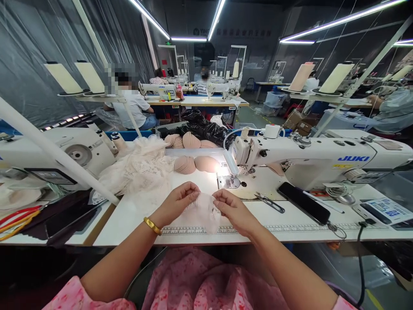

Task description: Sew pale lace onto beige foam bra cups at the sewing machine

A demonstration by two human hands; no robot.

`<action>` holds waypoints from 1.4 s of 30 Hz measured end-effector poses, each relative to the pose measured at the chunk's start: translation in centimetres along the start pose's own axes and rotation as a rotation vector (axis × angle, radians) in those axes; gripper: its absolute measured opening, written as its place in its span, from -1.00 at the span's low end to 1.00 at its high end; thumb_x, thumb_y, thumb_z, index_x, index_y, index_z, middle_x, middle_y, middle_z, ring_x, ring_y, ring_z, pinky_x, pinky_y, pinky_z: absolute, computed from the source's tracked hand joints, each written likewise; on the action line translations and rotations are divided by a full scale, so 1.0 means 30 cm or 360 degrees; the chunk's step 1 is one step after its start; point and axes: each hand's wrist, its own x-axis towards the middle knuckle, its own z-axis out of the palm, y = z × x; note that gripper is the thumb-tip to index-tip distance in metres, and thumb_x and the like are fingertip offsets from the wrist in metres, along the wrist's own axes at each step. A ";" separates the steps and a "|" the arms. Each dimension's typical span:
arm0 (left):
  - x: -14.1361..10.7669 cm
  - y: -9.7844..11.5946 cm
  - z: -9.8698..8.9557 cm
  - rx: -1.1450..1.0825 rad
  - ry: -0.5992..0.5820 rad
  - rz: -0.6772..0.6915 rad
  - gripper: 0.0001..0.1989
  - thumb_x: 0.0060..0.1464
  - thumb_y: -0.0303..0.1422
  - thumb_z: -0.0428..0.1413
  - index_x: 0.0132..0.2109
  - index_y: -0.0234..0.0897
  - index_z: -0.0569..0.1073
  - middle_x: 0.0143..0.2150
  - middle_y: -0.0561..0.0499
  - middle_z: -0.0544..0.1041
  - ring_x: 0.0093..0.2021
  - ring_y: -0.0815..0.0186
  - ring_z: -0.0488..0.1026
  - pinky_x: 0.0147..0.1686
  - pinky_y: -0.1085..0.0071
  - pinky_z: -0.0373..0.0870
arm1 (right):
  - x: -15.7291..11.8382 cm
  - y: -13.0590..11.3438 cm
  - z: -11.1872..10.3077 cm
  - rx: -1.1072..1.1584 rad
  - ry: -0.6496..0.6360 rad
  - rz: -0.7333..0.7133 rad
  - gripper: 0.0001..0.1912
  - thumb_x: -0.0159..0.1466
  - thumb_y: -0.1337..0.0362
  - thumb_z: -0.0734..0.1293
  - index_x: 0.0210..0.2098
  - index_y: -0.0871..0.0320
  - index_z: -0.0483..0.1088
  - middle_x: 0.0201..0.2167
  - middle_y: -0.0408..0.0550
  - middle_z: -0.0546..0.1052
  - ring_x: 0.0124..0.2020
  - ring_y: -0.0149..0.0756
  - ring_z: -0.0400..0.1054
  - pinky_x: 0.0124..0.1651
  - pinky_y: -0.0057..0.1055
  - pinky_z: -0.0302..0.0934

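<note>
A small piece of sheer white lace fabric (206,213) hangs between my two hands above the front of the white table. My left hand (180,200), below a gold bracelet on the wrist, pinches its left upper edge. At the other side my right hand (234,211) grips the right edge between thumb and fingers. Just beyond the hands lies the metal needle plate (228,181) of a white sewing machine (309,155), lit by its lamp. Skin-coloured moulded bra cups (206,163) are stacked behind the fabric, and a heap of cream lace (138,168) spreads to the left.
Thread snips (270,202), a black phone (303,202) and a white pen (324,201) lie right of my hands. A printed ruler (277,228) runs along the table's front edge. A slanting white pole (58,150) crosses the left side. Other people sit at machines farther back.
</note>
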 end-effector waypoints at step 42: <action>0.558 -0.087 -0.028 0.1421 0.0333 0.0289 -0.62 0.21 -0.37 0.17 0.16 -0.19 0.61 0.11 -0.17 0.66 0.17 -0.01 0.55 0.25 0.13 0.38 | 0.064 0.075 -0.101 0.0446 0.0270 0.0203 -0.57 0.25 -0.17 0.46 -0.34 0.03 0.33 -0.44 -0.19 0.44 -0.41 -0.27 0.29 -0.31 -0.33 0.21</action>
